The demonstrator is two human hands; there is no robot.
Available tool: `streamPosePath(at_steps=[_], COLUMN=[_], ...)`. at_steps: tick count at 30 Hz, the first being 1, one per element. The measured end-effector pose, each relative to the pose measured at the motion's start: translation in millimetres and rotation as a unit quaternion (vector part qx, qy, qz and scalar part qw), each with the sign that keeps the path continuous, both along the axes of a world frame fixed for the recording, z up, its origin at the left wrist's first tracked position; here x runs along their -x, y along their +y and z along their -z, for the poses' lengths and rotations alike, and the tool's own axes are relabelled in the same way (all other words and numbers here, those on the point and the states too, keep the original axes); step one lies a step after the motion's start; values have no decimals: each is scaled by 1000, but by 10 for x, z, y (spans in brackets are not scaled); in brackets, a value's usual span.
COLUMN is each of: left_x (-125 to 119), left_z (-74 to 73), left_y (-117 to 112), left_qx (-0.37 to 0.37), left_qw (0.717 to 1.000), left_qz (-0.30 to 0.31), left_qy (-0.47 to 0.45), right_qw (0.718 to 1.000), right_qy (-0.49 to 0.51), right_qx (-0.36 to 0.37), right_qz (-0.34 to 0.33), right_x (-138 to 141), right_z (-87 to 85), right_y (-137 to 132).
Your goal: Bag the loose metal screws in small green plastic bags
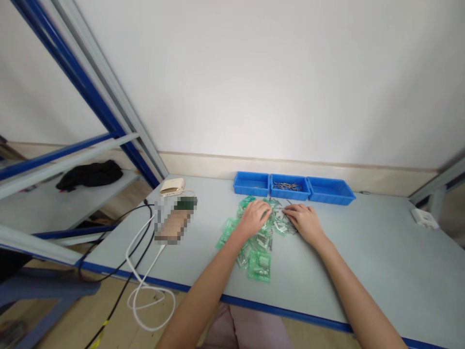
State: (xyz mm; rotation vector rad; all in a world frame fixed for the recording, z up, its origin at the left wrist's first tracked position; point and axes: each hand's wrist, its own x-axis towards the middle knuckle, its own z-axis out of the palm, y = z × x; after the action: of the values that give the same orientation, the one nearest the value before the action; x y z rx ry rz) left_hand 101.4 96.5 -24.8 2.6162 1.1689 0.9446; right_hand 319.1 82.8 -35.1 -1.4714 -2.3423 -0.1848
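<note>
My left hand (255, 216) rests over a pile of small green plastic bags (259, 265) with metal and white pieces inside. Its fingers are curled together; what they pinch, if anything, is hidden. Just right of it, my right hand (304, 220) reaches into loose thin metal pieces (290, 228), perhaps screws or pins. Those fingers are closed too, with the tips at the pieces, and I cannot make out what they hold. Behind the hands, the middle blue tray (290, 195) contains several long thin metal pieces (286, 186).
Two more blue trays, a left one (250, 189) and a right one (331, 197), flank the middle one along the wall. On the left of the table (203, 252) lie a beige device (172, 186), a pixelated object (176, 220) and a white cable (145, 286). A white box (424, 218) sits far right.
</note>
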Motion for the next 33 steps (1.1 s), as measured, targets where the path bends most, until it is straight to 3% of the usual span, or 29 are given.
streamPosePath(at_steps=[7,12,17,21,28,33], left_x=[-56,-67,-81,-77,-80,-94], left_z=[24,9,25,38,17,37], left_y=[-22,-51,-73,-88,-95,-82], left_qx=[-10,-45,-111,-115,-119,-129], left_qw=[999,998,987,983,986,987], left_qz=[12,1,37,42,10,-6], left_qy=[37,33,109,137,120,101], right_qw=[999,992,953,926,883,876], right_qy=[2,121,272,332,427,440], right_qx=[-15,9,123,169,193,191], right_qz=[31,32,-43,-57,-24,-40], right_x=[8,36,140,192,209,220], right_z=[8,-57,-89,-80,-84,-100], right_y=[-19,-50,-80,-86,-69,-91])
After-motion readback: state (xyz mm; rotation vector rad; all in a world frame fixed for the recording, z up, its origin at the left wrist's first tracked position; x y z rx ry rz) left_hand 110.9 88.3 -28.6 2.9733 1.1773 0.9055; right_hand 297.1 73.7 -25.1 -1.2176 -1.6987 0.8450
